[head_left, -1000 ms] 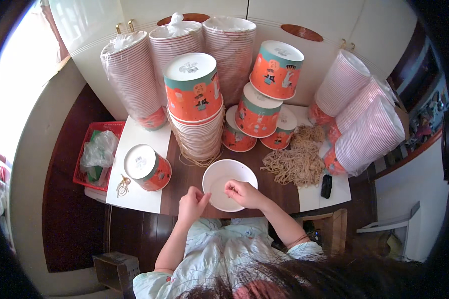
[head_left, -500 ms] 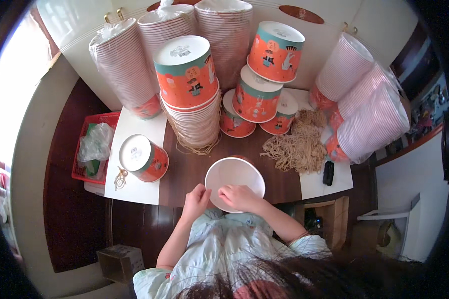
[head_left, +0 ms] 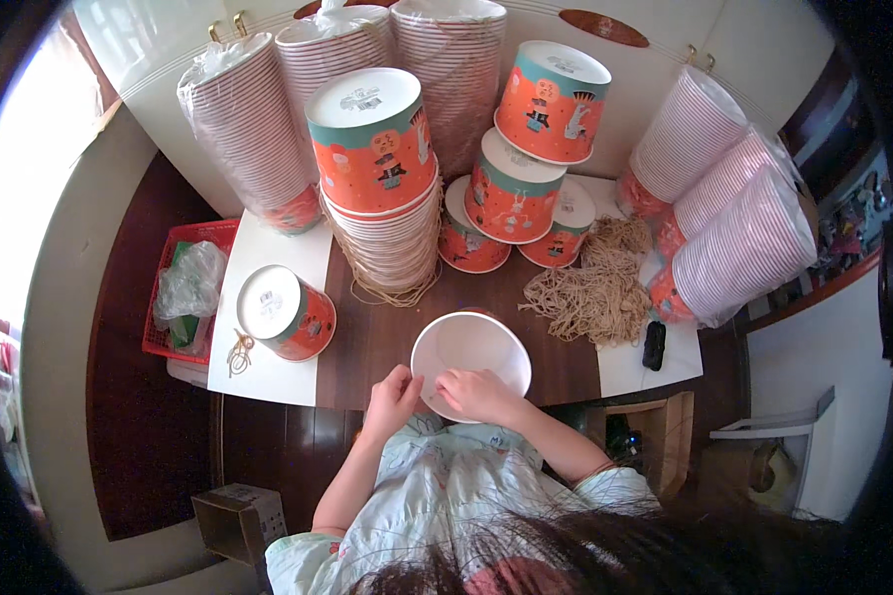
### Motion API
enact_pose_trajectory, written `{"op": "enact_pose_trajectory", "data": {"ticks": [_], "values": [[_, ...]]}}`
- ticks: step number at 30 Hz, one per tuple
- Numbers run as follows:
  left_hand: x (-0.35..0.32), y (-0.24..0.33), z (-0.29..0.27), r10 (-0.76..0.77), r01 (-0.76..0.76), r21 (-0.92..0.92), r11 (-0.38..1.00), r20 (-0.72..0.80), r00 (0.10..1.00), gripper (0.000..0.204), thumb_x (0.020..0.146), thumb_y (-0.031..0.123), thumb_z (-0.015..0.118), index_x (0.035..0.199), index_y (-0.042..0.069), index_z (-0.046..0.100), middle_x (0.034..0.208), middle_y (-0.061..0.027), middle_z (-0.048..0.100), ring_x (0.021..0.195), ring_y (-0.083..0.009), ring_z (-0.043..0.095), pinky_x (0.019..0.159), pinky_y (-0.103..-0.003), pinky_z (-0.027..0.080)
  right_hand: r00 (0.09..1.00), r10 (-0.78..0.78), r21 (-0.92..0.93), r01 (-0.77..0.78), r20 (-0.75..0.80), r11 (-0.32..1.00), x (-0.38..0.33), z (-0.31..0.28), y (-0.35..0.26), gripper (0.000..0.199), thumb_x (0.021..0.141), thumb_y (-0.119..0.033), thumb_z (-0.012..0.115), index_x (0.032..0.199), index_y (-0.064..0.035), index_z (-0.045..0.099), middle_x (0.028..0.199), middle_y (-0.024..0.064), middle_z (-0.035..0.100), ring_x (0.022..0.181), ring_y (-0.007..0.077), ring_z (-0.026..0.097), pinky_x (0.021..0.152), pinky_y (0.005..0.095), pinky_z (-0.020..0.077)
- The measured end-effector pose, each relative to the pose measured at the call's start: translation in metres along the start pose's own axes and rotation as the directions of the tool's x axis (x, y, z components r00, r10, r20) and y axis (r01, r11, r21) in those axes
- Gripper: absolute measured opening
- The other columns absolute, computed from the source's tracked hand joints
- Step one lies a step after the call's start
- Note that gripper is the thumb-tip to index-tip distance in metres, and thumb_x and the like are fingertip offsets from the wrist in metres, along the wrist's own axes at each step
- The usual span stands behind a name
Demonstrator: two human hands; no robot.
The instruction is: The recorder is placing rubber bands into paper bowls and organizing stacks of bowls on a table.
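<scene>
A white-lined paper bucket (head_left: 481, 342) stands at the near edge of the table with its open mouth tilted toward me. At its left rim my left hand (head_left: 394, 399) is closed, thumb and fingers pinched together. My right hand (head_left: 478, 395) reaches over the near part of the mouth, its fingers curled closed. Whatever either hand pinches is too small to make out. To the right lies a heap of beige cords (head_left: 595, 288). A small coil of cord (head_left: 239, 354) rests at the left, next to an upturned orange bucket (head_left: 288, 312).
A tall stack of buckets (head_left: 385, 233) draped with cords stands behind. A pile of orange buckets (head_left: 514, 186) is beside it. Plastic-wrapped stacks (head_left: 734, 253) line the back and right. A black object (head_left: 654, 345) sits near the right edge; a red basket (head_left: 159, 332) is at left.
Almost nothing differs. The view has shifted very slightly, and both hands stay closed at the bucket's near rim.
</scene>
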State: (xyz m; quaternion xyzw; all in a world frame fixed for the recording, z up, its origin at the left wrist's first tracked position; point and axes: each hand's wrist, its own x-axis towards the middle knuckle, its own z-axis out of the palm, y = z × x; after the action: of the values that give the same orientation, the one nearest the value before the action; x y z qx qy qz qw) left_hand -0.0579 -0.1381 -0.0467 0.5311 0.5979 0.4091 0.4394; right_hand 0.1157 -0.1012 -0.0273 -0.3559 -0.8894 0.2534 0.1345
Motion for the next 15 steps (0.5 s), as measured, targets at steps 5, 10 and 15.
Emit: {"op": "enact_pose_trajectory", "data": {"ticks": [5, 10, 15], "values": [[0.0001, 0.0054, -0.0008, -0.017, 0.017, 0.006, 1.000, 0.002, 1.000, 0.021, 0.085, 0.014, 0.054, 0.069, 0.002, 0.048, 0.053, -0.0014, 0.051, 0.047, -0.0056, 0.046, 0.042, -0.023, 0.036, 1.000, 0.005, -0.012, -0.005, -0.004, 1.000, 0.0015, -0.0040, -0.0026, 0.011, 0.078, -0.016, 0.054, 0.083, -0.0069, 0.050, 0.076, 0.0085, 0.058, 0.067, 0.0272, 0.059, 0.057, 0.0374, 0.0485], [0.0000, 0.0016, -0.0015, -0.023, 0.023, 0.009, 1.000, 0.008, 1.000, 0.020, 0.085, 0.014, 0.054, 0.070, 0.001, 0.049, 0.054, -0.0019, 0.052, 0.048, -0.0057, 0.047, 0.042, -0.023, 0.037, 1.000, 0.013, -0.017, -0.013, 0.003, 1.000, 0.0019, -0.0007, -0.0029, 0.010, 0.078, -0.015, 0.054, 0.082, -0.0069, 0.051, 0.076, 0.0084, 0.057, 0.067, 0.0272, 0.059, 0.056, 0.0376, 0.0484], [-0.0002, 0.0058, -0.0027, -0.069, 0.068, 0.006, 0.998, 0.017, 0.998, 0.022, 0.083, 0.016, 0.057, 0.073, -0.002, 0.051, 0.057, -0.0101, 0.055, 0.051, -0.0094, 0.049, 0.047, -0.027, 0.041, 1.000, -0.014, 0.018, 0.014, -0.003, 1.000, 0.0014, -0.0029, -0.0041, 0.010, 0.078, -0.015, 0.054, 0.081, -0.0066, 0.051, 0.076, 0.0087, 0.057, 0.068, 0.0275, 0.059, 0.057, 0.0378, 0.0482]]}}
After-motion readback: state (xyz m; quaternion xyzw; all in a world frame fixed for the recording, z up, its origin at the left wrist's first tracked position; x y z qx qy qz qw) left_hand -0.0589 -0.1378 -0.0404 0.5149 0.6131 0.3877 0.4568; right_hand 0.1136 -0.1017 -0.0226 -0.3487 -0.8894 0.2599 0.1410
